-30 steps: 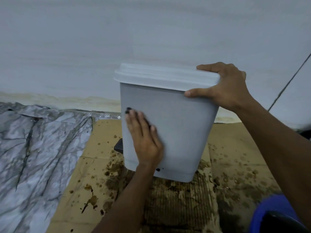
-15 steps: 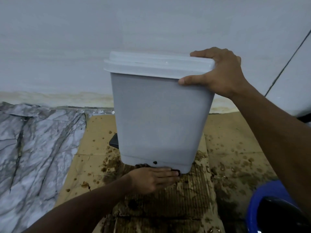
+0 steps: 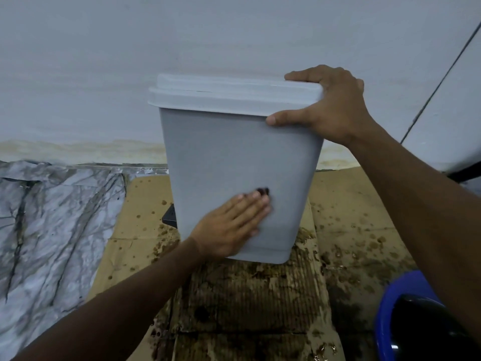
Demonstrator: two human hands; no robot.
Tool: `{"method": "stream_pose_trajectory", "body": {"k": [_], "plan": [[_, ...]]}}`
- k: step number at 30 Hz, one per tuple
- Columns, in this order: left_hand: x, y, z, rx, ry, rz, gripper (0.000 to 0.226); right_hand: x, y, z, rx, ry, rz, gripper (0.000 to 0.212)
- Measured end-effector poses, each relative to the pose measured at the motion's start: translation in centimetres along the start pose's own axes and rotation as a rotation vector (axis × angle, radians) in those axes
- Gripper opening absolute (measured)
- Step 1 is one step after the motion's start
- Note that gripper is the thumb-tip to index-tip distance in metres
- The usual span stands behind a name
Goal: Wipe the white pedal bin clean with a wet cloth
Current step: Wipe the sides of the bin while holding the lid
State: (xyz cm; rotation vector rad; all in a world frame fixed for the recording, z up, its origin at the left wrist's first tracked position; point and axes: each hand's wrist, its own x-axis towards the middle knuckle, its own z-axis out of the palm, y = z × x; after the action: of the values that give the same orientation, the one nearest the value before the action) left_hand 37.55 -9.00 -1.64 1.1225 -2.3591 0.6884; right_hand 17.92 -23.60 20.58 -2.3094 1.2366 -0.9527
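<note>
The white pedal bin (image 3: 234, 157) stands on stained cardboard (image 3: 145, 204) against the wall (image 3: 104, 74). The left hand (image 3: 229, 227) presses a dark cloth (image 3: 263, 191) flat against its side, fingers straight. The right hand (image 3: 335, 108) grips the lid (image 3: 221, 92) corner, fingers curled.

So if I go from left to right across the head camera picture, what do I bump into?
marbled sheet → black pedal → left hand flat on the white pedal bin → right hand gripping its lid corner → blue tub
</note>
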Motion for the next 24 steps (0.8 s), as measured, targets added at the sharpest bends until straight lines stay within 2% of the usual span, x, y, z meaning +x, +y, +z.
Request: {"method": "stream_pose_trajectory", "body": {"k": [3,6,12,14,18,24], "plan": [[-2.0,1.4,1.3,0.011,-0.139,0.232,0.068,0.2,0.1,0.1,0.004,0.003,0.003,0.087],[-2.8,3.2,2.0,0.029,-0.249,0.389,0.055,0.1,0.1,0.1,0.028,0.005,0.011,0.089],[-2.3,5.3,0.4,-0.027,-0.335,0.398,0.042,-0.3,0.1,-0.1,0.023,0.0,0.009,0.089],[-1.4,5.3,-1.6,-0.028,-0.304,0.33,0.04,-0.9,-0.1,-0.3,0.0,-0.009,-0.008,0.093],[1.8,5.3,-7.4,-0.193,-0.085,-0.019,0.04,-3.2,-0.8,-1.0,-0.03,-0.013,-0.067,0.094],[7.3,3.7,-17.6,-0.236,0.373,-0.383,0.041,-7.8,-2.5,-1.5,0.117,0.056,-0.032,0.047]]}}
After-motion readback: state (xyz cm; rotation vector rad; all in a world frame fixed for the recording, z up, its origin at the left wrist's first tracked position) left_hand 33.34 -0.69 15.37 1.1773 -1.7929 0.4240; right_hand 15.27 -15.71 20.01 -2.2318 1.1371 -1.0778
